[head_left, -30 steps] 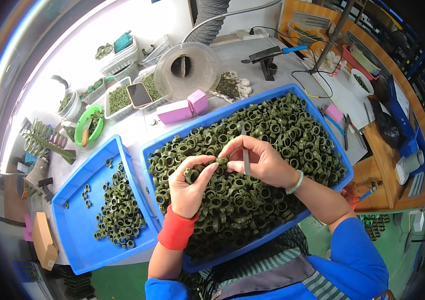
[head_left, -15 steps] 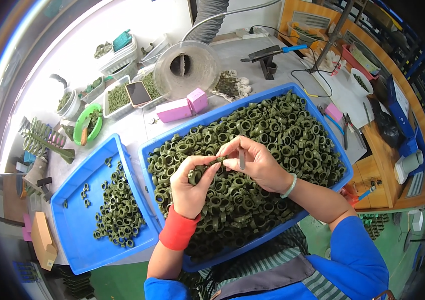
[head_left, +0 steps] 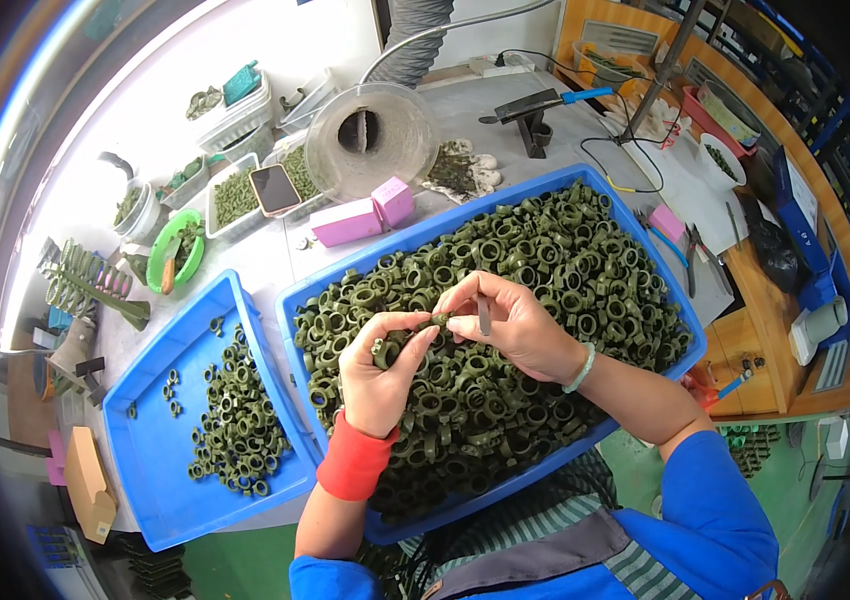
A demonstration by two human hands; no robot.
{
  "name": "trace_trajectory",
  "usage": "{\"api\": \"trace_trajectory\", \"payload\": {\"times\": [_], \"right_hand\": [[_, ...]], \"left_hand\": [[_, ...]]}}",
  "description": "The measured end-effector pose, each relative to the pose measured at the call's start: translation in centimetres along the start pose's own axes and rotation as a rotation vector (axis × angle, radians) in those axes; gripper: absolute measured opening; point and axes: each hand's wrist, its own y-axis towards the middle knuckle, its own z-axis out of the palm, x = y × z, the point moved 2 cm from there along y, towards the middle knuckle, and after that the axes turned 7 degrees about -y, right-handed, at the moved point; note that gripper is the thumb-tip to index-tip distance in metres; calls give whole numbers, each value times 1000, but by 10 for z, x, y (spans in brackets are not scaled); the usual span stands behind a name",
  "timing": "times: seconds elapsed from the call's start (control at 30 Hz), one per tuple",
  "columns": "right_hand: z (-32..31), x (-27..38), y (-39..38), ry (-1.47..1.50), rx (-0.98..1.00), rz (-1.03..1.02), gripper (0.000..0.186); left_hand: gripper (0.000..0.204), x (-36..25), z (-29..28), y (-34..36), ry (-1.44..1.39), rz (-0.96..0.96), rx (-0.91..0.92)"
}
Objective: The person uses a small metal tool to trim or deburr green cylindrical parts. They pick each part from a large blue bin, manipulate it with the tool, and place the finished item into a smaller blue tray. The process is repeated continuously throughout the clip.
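My left hand (head_left: 373, 378) is closed around a dark green ring (head_left: 386, 352), which shows between its thumb and fingers. A small green piece (head_left: 440, 320) sits between the fingertips of both hands. My right hand (head_left: 520, 330) is closed, with a flat grey metal strip (head_left: 484, 316) sticking up between its fingers; the strip's lower end is hidden. Both hands meet above the large blue tray (head_left: 425, 236), which is heaped with dark green rings (head_left: 545, 260). A red wristband (head_left: 356, 458) is on my left wrist.
To the left, a second blue tray (head_left: 160, 450) holds fewer green rings. Behind stand a pink block (head_left: 347, 222), a phone (head_left: 274, 189), a clear round tub (head_left: 410, 150) and a green bowl (head_left: 157, 262). Pliers (head_left: 691, 265) lie at the right.
Hardly anything differs. Both hands keep their grip and place, while the view has shifted very slightly.
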Motion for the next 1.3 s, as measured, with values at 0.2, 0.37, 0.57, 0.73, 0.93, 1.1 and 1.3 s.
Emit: {"api": "trace_trajectory", "payload": {"times": [0.2,0.37,0.57,0.73,0.93,1.1,1.3], "right_hand": [[-3,4,0,11,44,14,17],[-9,5,1,-42,54,9,16],[-2,16,-3,-347,10,-67,17],[-3,20,-4,-320,9,-51,20],[1,18,-5,-798,-117,-355,24],[3,17,-5,-859,-99,-430,22],[2,17,-4,-832,-95,-472,23]], "left_hand": [[17,2,-4,1,-42,-95,5],[16,4,-6,0,-223,-413,-2],[15,12,-5,1,-139,-216,58],[18,9,-8,-1,-532,-572,35],[22,10,-4,3,-135,-122,33],[23,12,-4,1,-90,-94,80],[17,6,-5,-2,-431,-461,68]]}}
